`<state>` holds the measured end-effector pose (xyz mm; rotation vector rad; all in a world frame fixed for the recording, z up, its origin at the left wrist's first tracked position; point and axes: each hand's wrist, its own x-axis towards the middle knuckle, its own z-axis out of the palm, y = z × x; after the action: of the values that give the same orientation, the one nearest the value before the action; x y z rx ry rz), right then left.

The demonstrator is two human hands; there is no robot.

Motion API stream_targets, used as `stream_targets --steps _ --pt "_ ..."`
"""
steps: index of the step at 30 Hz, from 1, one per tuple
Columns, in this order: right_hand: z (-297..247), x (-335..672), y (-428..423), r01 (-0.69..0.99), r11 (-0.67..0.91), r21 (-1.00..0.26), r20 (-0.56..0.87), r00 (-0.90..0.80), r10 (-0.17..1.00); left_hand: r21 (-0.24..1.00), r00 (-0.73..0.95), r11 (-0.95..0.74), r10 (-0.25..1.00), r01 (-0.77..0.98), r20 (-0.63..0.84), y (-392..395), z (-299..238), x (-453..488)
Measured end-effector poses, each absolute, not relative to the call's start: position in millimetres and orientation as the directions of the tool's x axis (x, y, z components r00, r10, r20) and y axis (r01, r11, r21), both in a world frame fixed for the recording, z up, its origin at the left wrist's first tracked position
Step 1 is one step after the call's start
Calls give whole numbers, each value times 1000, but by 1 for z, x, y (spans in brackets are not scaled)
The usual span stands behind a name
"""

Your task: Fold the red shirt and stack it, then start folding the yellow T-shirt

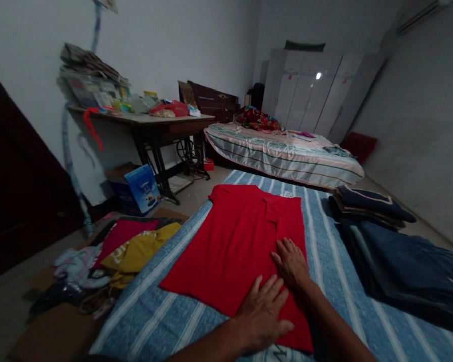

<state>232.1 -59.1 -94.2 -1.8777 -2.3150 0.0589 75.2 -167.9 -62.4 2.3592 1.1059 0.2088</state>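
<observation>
A red T-shirt [230, 236] lies spread on a blue-and-white striped bed cover [332, 261], with its hem towards me. One side of it is folded inward lengthwise, and the sleeve lies on top near the far right. My left hand [262, 311] rests flat on the cloth near the hem, fingers spread. Just beyond and to the right, my right hand [291, 262] presses flat on the folded-over part, fingers stretched out. Neither hand grips the fabric.
Folded jeans [411, 261] and a stack of dark folded clothes [370, 206] lie at right. Loose clothes [136, 251] are heaped on the floor at left, near a blue box [141, 188]. A sewing-machine table [147, 119] and another bed [287, 153] stand behind.
</observation>
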Motion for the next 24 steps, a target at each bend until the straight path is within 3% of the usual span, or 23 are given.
stream_targets --steps 7,12,16,19,24 --pt "-87 228 -69 970 209 -121 107 -197 975 552 658 -506 745 663 -108 -180 -47 68" --pt "-83 223 -93 944 303 -130 135 -286 949 544 601 -516 799 662 27 -188 -46 41" --pt "-74 219 -101 909 385 -161 74 -378 923 473 270 -378 921 796 281 -182 -55 -18" --pt "-59 207 -89 887 406 -221 3 -415 910 425 -28 -175 903 888 430 -174 -61 -71" --pt "-26 145 -40 828 511 -232 -25 -531 847 342 -193 7 836 940 514 -172 -77 -126"
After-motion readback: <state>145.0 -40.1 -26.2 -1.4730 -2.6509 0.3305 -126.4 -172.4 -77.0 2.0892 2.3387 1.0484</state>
